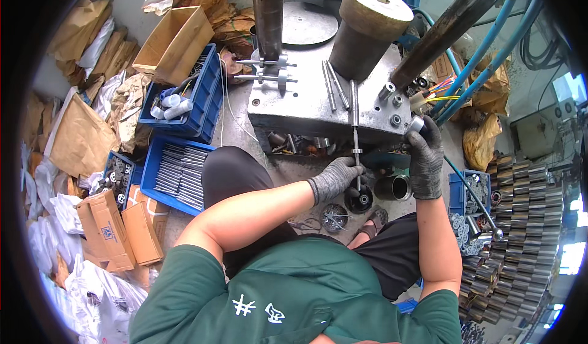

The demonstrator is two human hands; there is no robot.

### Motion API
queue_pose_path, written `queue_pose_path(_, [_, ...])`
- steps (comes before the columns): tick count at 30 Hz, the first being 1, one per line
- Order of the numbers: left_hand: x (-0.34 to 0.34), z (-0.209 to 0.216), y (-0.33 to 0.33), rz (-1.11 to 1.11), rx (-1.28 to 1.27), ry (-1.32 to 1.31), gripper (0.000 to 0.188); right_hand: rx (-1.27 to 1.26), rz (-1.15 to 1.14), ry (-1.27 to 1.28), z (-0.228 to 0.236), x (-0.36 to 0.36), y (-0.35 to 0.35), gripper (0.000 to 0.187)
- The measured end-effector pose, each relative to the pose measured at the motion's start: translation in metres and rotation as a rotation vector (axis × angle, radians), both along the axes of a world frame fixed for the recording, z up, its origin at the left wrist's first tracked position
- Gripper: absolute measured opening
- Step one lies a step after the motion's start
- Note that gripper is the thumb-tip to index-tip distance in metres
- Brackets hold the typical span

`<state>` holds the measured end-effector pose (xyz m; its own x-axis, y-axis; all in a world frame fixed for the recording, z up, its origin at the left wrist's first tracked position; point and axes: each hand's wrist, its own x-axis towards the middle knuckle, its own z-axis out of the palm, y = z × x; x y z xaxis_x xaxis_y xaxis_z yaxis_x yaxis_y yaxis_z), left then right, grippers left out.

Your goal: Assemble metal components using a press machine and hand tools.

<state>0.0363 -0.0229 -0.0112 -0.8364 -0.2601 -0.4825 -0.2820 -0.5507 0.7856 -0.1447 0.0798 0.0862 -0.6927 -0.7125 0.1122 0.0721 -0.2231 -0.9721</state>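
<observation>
My left hand (335, 177), in a grey knit glove, is closed around the lower end of a thin upright steel shaft (356, 142) under the front edge of the grey press block (306, 102). A dark round part (359, 200) sits just below that hand. My right hand (425, 157), in a dark glove, reaches up to the block's right front corner, fingertips on a small silver knob (416, 124). A short metal tube (394, 187) lies between the two hands.
Blue bins hold steel rods (180, 169) and white parts (173, 106) at left, among cardboard boxes (174, 34) and bags. Rows of stacked metal rings (514, 221) fill the right. A blue tray of small parts (468, 194) stands by my right forearm. Blue hoses (490, 50) run overhead.
</observation>
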Motion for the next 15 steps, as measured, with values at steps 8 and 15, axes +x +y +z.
queue_pose_path(8, [-0.007,0.020,-0.009,0.077,-0.077,0.049,0.034,0.056,-0.021,0.254,0.058,-0.027,-0.039,0.051])
queue_pose_path(15, [-0.029,-0.012,-0.030,0.136,-0.274,0.084,0.032,0.003,-0.084,0.784,0.146,-0.029,-0.130,0.057])
